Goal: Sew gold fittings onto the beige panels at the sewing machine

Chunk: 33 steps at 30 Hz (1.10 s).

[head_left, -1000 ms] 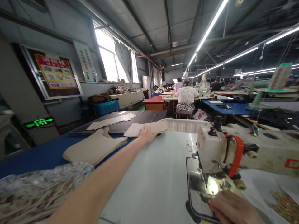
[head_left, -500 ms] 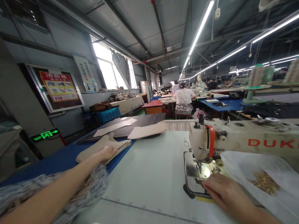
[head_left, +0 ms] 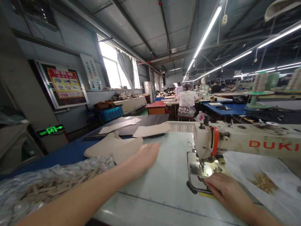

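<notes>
My left hand [head_left: 147,155] is over the white machine table, blurred by motion, its fingers closed. A flat beige cut piece [head_left: 128,147] trails from it on the left, overlapping the stack of beige cut pieces [head_left: 101,147]; my hand hides part of its edge. At the sewing machine [head_left: 204,141], my right hand [head_left: 225,188] rests with fingertips pinched at the front of the lit needle plate. Anything between those fingertips is too small or hidden to make out. Near this hand, small brass-coloured metal parts [head_left: 263,182] lie on white sheeting [head_left: 237,163].
A clear plastic bag [head_left: 14,188] with beige scraps is at the left, below my forearm. More beige pieces [head_left: 152,129] lie on a dark sheet [head_left: 157,120] behind. A printed ruler [head_left: 164,208] runs along the table front. A seated person [head_left: 187,100] works further off.
My left hand has moved right, from the stack's edge out over the white table, with a beige cut piece shifting along. My right hand stays by the needle plate. The view has shifted slightly.
</notes>
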Available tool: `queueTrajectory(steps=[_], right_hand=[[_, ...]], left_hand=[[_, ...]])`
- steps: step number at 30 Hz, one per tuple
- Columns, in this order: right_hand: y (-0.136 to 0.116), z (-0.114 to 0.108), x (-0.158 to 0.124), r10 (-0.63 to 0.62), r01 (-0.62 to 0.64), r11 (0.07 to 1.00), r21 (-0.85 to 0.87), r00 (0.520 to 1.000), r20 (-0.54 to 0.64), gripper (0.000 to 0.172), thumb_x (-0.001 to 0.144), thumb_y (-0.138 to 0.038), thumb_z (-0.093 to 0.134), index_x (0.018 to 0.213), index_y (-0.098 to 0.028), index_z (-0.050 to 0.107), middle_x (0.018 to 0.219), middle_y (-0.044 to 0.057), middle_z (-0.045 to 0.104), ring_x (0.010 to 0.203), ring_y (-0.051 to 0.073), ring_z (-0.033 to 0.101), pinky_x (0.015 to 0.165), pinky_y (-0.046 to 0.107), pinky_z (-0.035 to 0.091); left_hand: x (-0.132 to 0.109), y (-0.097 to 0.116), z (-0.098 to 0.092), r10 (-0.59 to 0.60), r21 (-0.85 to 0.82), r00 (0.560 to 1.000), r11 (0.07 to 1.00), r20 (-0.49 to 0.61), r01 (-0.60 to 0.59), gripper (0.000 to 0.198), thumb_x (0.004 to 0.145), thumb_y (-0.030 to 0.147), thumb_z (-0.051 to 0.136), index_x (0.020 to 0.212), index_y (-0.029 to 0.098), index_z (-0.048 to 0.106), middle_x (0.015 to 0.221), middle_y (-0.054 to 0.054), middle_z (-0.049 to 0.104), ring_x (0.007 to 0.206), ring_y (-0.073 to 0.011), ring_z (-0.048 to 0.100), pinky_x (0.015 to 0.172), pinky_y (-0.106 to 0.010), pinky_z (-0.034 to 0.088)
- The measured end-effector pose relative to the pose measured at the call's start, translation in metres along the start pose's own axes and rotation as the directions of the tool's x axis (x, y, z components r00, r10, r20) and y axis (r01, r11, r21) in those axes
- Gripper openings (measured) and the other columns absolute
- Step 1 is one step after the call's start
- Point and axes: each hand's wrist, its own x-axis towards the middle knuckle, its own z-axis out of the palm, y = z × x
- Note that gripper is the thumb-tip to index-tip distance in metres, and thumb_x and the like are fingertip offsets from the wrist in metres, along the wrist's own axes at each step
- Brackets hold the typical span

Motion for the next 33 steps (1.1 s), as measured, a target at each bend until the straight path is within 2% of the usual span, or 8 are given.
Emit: queueTrajectory(steps=[4, 7, 12, 17, 22, 26, 29, 33], right_hand=[[0.001, -0.001, -0.003, -0.094, 0.092, 0.994, -0.051, 0.994, -0.049, 0.029, 0.095, -0.022, 0.036, 0.087, -0.02, 0.064, 0.08, 0.004, 0.067, 0.072, 0.017, 0.063, 0.067, 0.03, 0.052], [0.001, -0.003, -0.005, -0.219, 0.205, 0.974, -0.095, 0.96, -0.177, 0.022, 0.092, -0.025, 0.045, 0.098, -0.022, 0.065, 0.092, 0.005, 0.07, 0.082, 0.019, 0.066, 0.075, 0.03, 0.054], [-0.02, 0.003, 0.012, -0.179, 0.202, 0.978, 0.057, 0.943, -0.279, 0.025, 0.089, -0.027, 0.047, 0.106, -0.023, 0.065, 0.102, 0.005, 0.07, 0.091, 0.02, 0.067, 0.08, 0.029, 0.056], [-0.047, 0.034, 0.029, 0.048, -0.033, 0.982, 0.188, 0.996, -0.074, 0.038, 0.094, -0.03, 0.033, 0.112, -0.016, 0.064, 0.112, 0.011, 0.066, 0.1, 0.023, 0.065, 0.082, 0.033, 0.056], [-0.056, 0.045, 0.023, -0.113, 0.105, 0.993, 0.057, 0.98, 0.161, 0.053, 0.089, -0.046, 0.046, 0.133, -0.017, 0.049, 0.137, 0.014, 0.043, 0.121, 0.031, 0.048, 0.094, 0.048, 0.047], [-0.051, 0.037, 0.023, -0.152, 0.128, 0.984, 0.122, 0.965, 0.212, 0.053, 0.091, -0.043, 0.045, 0.14, -0.026, 0.035, 0.141, 0.008, 0.037, 0.126, 0.028, 0.043, 0.097, 0.046, 0.045], [-0.045, 0.035, 0.025, -0.161, 0.123, 0.979, 0.163, 0.956, 0.246, 0.055, 0.09, -0.043, 0.047, 0.141, -0.03, 0.03, 0.143, 0.005, 0.035, 0.127, 0.027, 0.041, 0.098, 0.045, 0.044], [-0.039, 0.03, 0.027, -0.188, 0.135, 0.97, 0.202, 0.942, 0.276, 0.056, 0.09, -0.042, 0.049, 0.141, -0.033, 0.028, 0.143, 0.003, 0.034, 0.127, 0.026, 0.04, 0.1, 0.043, 0.043]], left_hand=[[-0.029, 0.066, 0.053, 0.131, -0.131, 0.985, 0.984, 0.112, -0.116, 0.028, 0.081, 0.015, 0.049, 0.106, 0.018, 0.06, 0.088, -0.01, 0.069, 0.078, -0.0217, 0.066, 0.065, -0.03, 0.051], [-0.04, 0.09, 0.079, 0.167, -0.261, 0.982, 0.955, 0.089, -0.139, 0.041, 0.081, 0.021, 0.044, 0.12, 0.017, 0.051, 0.094, -0.015, 0.069, 0.082, -0.0292, 0.067, 0.065, -0.037, 0.051], [-0.04, 0.093, 0.106, 0.134, -0.605, 0.991, 0.789, -0.006, -0.11, 0.052, 0.08, 0.026, 0.047, 0.131, 0.02, 0.041, 0.083, -0.01, 0.069, 0.084, -0.0312, 0.066, 0.072, -0.043, 0.05], [-0.064, 0.082, 0.099, 0.044, -0.868, 0.996, 0.495, 0.075, 0.044, 0.058, 0.075, 0.019, 0.052, 0.131, 0.019, 0.039, 0.09, -0.006, 0.069, 0.079, -0.02, 0.066, 0.069, -0.03, 0.052], [-0.118, 0.003, 0.028, -0.098, -0.694, 0.99, 0.72, -0.099, 0.002, 0.034, 0.081, 0.03, 0.05, 0.114, 0.026, 0.06, 0.096, -0.001, 0.07, 0.085, -0.0158, 0.064, 0.083, -0.026, 0.048], [-0.148, -0.111, -0.027, -0.528, -0.409, 0.831, 0.807, -0.174, 0.427, 0.033, 0.08, 0.042, 0.042, 0.088, 0.02, 0.066, 0.076, -0.001, 0.07, 0.072, -0.0201, 0.064, 0.067, -0.028, 0.049], [-0.163, -0.177, -0.038, -0.635, -0.122, 0.771, 0.769, -0.037, 0.627, 0.027, 0.071, 0.04, 0.049, 0.073, 0.02, 0.067, 0.073, -0.004, 0.071, 0.074, -0.0244, 0.065, 0.066, -0.029, 0.046], [-0.17, -0.201, -0.024, -0.635, -0.081, 0.773, 0.77, 0.003, 0.633, 0.025, 0.068, 0.034, 0.048, 0.071, 0.021, 0.069, 0.083, -0.005, 0.073, 0.082, -0.0252, 0.066, 0.071, -0.029, 0.045]])
